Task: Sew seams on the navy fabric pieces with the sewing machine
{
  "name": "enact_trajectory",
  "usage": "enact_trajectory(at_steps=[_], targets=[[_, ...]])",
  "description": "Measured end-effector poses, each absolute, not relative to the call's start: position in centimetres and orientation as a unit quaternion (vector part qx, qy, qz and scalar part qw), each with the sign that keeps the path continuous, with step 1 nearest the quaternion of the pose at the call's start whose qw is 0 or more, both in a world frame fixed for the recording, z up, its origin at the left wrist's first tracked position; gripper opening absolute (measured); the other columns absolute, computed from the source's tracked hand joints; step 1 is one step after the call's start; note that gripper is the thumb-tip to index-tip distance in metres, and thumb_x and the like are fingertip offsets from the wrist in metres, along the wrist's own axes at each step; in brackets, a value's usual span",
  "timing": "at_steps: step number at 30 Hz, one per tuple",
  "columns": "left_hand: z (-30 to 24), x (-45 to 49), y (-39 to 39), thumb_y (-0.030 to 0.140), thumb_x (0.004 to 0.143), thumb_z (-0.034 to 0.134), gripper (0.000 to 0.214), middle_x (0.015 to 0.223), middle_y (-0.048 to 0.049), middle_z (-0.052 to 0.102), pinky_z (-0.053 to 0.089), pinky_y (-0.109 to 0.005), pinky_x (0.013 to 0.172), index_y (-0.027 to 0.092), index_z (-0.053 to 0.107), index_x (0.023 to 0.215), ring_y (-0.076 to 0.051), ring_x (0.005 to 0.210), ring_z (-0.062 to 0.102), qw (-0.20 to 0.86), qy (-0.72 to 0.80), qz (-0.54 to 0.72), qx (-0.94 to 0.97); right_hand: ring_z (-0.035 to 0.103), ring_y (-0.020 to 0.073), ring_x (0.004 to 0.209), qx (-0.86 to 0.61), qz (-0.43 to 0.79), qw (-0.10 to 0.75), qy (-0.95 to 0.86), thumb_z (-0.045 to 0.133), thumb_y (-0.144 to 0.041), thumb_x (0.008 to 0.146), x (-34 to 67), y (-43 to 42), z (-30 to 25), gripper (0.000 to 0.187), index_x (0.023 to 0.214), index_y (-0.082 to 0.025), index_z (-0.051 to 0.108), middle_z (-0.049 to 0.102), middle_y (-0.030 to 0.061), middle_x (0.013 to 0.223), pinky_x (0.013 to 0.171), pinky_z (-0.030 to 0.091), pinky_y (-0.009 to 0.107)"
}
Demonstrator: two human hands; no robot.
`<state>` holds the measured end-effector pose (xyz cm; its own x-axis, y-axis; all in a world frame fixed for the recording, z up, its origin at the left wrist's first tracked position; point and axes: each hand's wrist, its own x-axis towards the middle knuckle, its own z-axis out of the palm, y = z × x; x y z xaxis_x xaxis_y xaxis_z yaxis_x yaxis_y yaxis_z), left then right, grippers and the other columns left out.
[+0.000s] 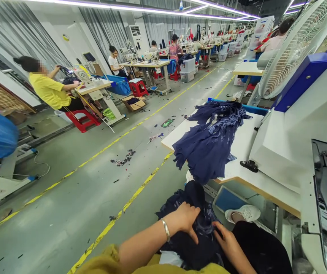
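Observation:
Dark navy fabric pieces (pixel 194 194) lie bunched over my lap. My left hand (pixel 184 217), with a silver bangle at the wrist, is on top of the bundle; its fingers curl into the cloth and the thumb points down over it. On the bundle's right side, my right hand (pixel 224 235) grips the fabric near its edge, with the fingertips partly hidden in the folds. Ahead, a heap of navy cut pieces (pixel 206 148) is spread over a white worktable (pixel 242 139), some hanging over its left edge.
A white fan (pixel 297 49) and a machine body (pixel 289 152) stand at the right. Fabric scraps (pixel 125 158) litter the aisle floor between yellow lines. At the left, a person in yellow (pixel 48 89) sits at a sewing machine (pixel 83 76). Beyond are more people and machines.

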<state>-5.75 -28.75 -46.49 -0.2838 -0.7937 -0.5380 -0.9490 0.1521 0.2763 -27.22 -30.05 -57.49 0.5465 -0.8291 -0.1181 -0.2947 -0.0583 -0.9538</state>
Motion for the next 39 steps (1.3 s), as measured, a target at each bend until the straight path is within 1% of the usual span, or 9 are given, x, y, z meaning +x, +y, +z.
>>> enact_trajectory(at_steps=[4, 8, 13, 16, 21, 26, 30, 34, 39], targets=[[-45.4, -3.5, -29.4, 0.049, 0.073, 0.061, 0.067, 0.114, -0.0121, 0.065, 0.048, -0.037, 0.083, 0.019, 0.045, 0.131, -0.03, 0.097, 0.064, 0.061, 0.71, 0.344, -0.612, 0.061, 0.0256, 0.105, -0.678, -0.267, 0.518, 0.448, 0.049, -0.05, 0.084, -29.1, -30.3, -55.3, 0.035, 0.104, -0.026, 0.063, 0.068, 0.0063, 0.11, 0.093, 0.047, 0.035], [-44.5, -3.0, -30.6, 0.022, 0.073, 0.058, 0.053, 0.121, -0.0026, 0.063, 0.041, -0.035, 0.094, 0.029, 0.052, 0.124, -0.025, 0.107, 0.059, -0.002, 0.715, 0.345, -0.608, 0.062, 0.0231, 0.101, -0.671, -0.246, 0.53, 0.456, 0.045, -0.05, 0.088, -29.6, -30.5, -52.4, 0.035, 0.107, -0.025, 0.06, 0.068, 0.0041, 0.103, 0.086, 0.049, 0.028], [-43.8, -2.8, -31.6, 0.012, 0.071, 0.055, 0.028, 0.103, -0.0054, 0.069, 0.035, -0.042, 0.098, 0.023, 0.066, 0.094, -0.028, 0.106, 0.058, -0.099, 0.649, 0.342, -0.672, 0.062, 0.0232, 0.094, -0.697, -0.235, 0.516, 0.439, 0.053, -0.048, 0.083, -29.1, -30.6, -53.0, 0.032, 0.097, -0.021, 0.061, 0.067, 0.0043, 0.093, 0.084, 0.051, 0.03], [-42.6, -1.7, -32.2, 0.019, 0.079, 0.055, 0.012, 0.086, -0.0044, 0.068, 0.044, -0.039, 0.086, 0.016, 0.065, 0.085, -0.025, 0.091, 0.062, -0.177, 0.566, 0.38, -0.71, 0.056, 0.0286, 0.107, -0.696, -0.261, 0.486, 0.46, 0.057, -0.045, 0.079, -28.4, -30.1, -54.6, 0.041, 0.11, -0.019, 0.056, 0.061, 0.0104, 0.11, 0.096, 0.044, 0.042], [-39.6, 0.8, -32.8, 0.03, 0.089, 0.053, 0.02, 0.07, 0.001, 0.063, 0.051, -0.029, 0.063, 0.013, 0.061, 0.084, -0.013, 0.063, 0.061, -0.317, 0.394, 0.501, -0.702, 0.04, 0.0289, 0.127, -0.746, -0.307, 0.41, 0.425, 0.052, -0.041, 0.085, -26.1, -28.0, -55.4, 0.043, 0.125, -0.027, 0.048, 0.046, 0.0106, 0.134, 0.106, 0.034, 0.049], [-36.5, 3.7, -31.9, 0.033, 0.092, 0.051, 0.026, 0.06, 0.0039, 0.058, 0.049, -0.023, 0.051, 0.012, 0.058, 0.078, -0.007, 0.046, 0.053, -0.417, 0.228, 0.592, -0.651, 0.041, 0.0236, 0.13, -0.784, -0.203, 0.492, 0.32, 0.048, -0.041, 0.089, -24.5, -27.6, -55.7, 0.06, 0.143, -0.021, 0.029, 0.042, 0.0112, 0.143, 0.107, 0.036, 0.04], [-34.2, 4.9, -30.3, 0.037, 0.096, 0.04, 0.039, 0.048, 0.0066, 0.05, 0.046, -0.019, 0.046, 0.015, 0.052, 0.067, -0.006, 0.038, 0.047, -0.504, 0.126, 0.61, -0.599, 0.043, 0.0228, 0.128, -0.848, -0.145, 0.415, 0.296, 0.038, -0.038, 0.093, -23.7, -28.4, -55.6, 0.048, 0.139, -0.024, 0.042, 0.048, 0.0089, 0.139, 0.107, 0.036, 0.039], [-31.9, 5.2, -28.9, 0.055, 0.093, 0.034, 0.055, 0.043, 0.0033, 0.048, 0.049, -0.022, 0.045, 0.018, 0.044, 0.053, -0.008, 0.037, 0.048, -0.556, 0.053, 0.622, -0.548, 0.045, 0.0314, 0.124, -0.864, -0.146, 0.368, 0.31, 0.054, -0.034, 0.083, -22.3, -28.2, -55.4, 0.048, 0.13, -0.026, 0.053, 0.051, 0.013, 0.133, 0.101, 0.04, 0.048], [-29.4, 5.5, -28.4, 0.033, 0.094, 0.042, 0.043, 0.047, 0.0008, 0.054, 0.05, -0.021, 0.048, 0.017, 0.047, 0.054, -0.01, 0.042, 0.054, -0.612, 0.008, 0.618, -0.493, 0.045, 0.0334, 0.121, -0.871, -0.145, 0.334, 0.331, 0.056, -0.032, 0.081, -21.1, -27.7, -56.0, 0.049, 0.129, -0.026, 0.055, 0.05, 0.0137, 0.134, 0.094, 0.044, 0.049]])
